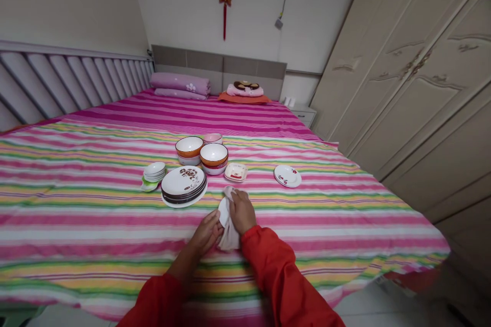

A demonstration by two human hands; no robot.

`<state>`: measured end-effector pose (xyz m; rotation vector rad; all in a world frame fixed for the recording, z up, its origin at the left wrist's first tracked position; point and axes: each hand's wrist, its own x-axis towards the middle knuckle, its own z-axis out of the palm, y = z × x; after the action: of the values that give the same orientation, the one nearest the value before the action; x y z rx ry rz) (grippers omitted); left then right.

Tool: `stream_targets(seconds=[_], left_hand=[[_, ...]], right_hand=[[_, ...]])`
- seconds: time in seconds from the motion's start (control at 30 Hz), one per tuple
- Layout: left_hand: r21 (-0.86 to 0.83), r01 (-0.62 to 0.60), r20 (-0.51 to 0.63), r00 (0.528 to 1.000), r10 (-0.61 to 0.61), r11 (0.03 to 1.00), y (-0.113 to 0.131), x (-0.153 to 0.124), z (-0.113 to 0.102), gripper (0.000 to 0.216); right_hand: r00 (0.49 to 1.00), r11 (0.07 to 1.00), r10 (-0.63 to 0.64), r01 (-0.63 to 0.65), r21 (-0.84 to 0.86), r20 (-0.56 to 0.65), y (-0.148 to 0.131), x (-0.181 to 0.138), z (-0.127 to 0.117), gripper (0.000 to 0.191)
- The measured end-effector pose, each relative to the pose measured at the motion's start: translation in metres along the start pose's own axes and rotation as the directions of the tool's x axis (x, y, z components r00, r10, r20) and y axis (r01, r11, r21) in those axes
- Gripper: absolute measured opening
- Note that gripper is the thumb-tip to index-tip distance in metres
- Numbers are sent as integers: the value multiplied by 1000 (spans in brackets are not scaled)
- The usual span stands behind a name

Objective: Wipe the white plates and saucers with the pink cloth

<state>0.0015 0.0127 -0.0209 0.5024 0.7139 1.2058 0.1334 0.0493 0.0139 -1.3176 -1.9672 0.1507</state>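
Note:
Near the front middle of the bed, my left hand (207,232) grips the edge of a small white dish (223,212), seen nearly edge-on. My right hand (243,211) is closed on a pale cloth (230,237), which lies against the dish and hangs below it. Part of the dish is hidden by the cloth and fingers. Just beyond my hands sits a square dish (236,171) with a red mark. To its left is a stack of dark-rimmed plates (183,184) with a brown flower pattern. A white plate with red flowers (287,176) lies off to the right.
Behind the plates stand orange-rimmed bowls (214,155) and a pink bowl (213,138). Small white bowls (155,170) are stacked on a green dish (149,184) at the left. A striped sheet (337,219) covers the bed; a wardrobe (414,76) stands right.

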Motion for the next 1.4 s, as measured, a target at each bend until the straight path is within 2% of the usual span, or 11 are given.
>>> stream_targets(seconds=[0.17,0.37,0.47,0.6,0.77,0.87,1.0,1.2,1.4], left_hand=[[3,-1,53,999,1,1000,2,-2,0,24],[0,-18,11,1000,18,1000,3,-1,1,22],[-15,-38,3,999,38,999,4,-1,3,21],[-48,-34,-21,999,33,998,3,-1,4,20],[-64,-74,-30,997,72,995,3,0,4,18],[-34,-73,21,997,74,997,2,1,4,25],[-19,-85,41,995,85,996,0,2,3,29],[20,-34,-5,999,34,999,1,0,4,19],[40,13,32,999,-14,999,5,-4,5,28]], right_hand=[[994,994,69,-62,88,-81,30,-19,-5,42],[968,993,104,-88,75,-230,40,-75,3,45],[963,1000,23,-19,16,-267,35,-101,8,47],[968,990,-138,137,-18,-211,17,-117,9,51],[970,971,-234,230,-58,-71,-13,-101,11,47],[977,974,-211,211,-80,2,-23,-77,12,47],[990,987,-139,141,-73,31,-28,-43,10,44],[999,999,-42,42,-33,-12,-12,-11,3,34],[994,992,97,-93,83,-50,18,-25,-7,39]])
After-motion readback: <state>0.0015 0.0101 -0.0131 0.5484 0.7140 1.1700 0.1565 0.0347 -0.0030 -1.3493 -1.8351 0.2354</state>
